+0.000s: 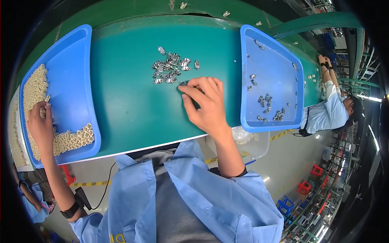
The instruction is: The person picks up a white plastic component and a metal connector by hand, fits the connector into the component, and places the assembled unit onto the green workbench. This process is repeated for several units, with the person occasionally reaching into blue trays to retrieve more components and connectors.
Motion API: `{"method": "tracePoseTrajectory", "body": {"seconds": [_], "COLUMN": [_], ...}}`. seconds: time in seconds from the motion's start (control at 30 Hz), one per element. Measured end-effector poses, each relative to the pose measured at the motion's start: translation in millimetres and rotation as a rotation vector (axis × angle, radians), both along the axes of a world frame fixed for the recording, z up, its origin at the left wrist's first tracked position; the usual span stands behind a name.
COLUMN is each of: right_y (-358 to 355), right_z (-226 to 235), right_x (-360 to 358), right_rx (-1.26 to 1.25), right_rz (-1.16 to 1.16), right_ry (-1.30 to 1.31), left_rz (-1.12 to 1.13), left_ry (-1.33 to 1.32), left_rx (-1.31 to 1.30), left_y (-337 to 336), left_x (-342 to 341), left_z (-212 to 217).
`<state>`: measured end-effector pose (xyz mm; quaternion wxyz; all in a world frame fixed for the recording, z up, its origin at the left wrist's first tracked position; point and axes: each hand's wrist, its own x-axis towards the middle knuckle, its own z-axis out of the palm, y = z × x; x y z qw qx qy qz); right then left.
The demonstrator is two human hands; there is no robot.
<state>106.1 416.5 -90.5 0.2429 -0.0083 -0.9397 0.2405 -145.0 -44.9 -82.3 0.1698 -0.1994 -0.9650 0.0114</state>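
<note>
Dozens of cream pieces (75, 139) remain in the blue tray (71, 73) at the left of the frame, and a loose cluster of silvery metal parts (172, 67) lies above centre, so the handling looks well under way with plenty left. Only a sparse scatter of small metallic items (278, 116) sits in the second tray (273, 60) at right; whether these are finished cannot be told. The left hand (40, 127) is among the cream pieces, a pale one at its curled fingertips, though whether it is pinched is unclear. The right hand (207, 106) bends toward a dark part just below the cluster; its grip cannot be made out. Both trays rest on a smooth green tabletop (133, 109). Beyond, grey floor (95, 172) shows, with a co-worker (330, 107) at far right and red stools (304, 187) at lower right.
</note>
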Motion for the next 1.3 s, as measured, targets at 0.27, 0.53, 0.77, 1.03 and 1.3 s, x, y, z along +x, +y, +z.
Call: {"method": "tracePoseTrajectory", "body": {"seconds": [0.27, 0.53, 0.77, 1.03, 1.3], "right_y": [-8, -43, -77, -80, -82], "right_z": [9, 40, 73, 78, 81], "right_x": [-9, -15, -33, -33, -32], "right_rx": [-0.129, -0.765, -0.717, -0.568, -0.52], "right_rz": [0.09, 0.357, 0.619, 0.596, 0.535], "right_ry": [0.079, 0.166, 0.358, 0.394, 0.367], "left_rz": [-0.101, -0.571, -0.633, -0.774, -0.794], "left_ry": [-0.14, -0.712, -0.881, -0.861, -0.842], "left_rx": [0.386, 1.103, 1.538, 1.465, 1.409], "left_y": [13, 131, 169, 172, 173], "left_x": [28, 123, 161, 158, 158], "left_z": [18, 64, 67, 66, 67]}}
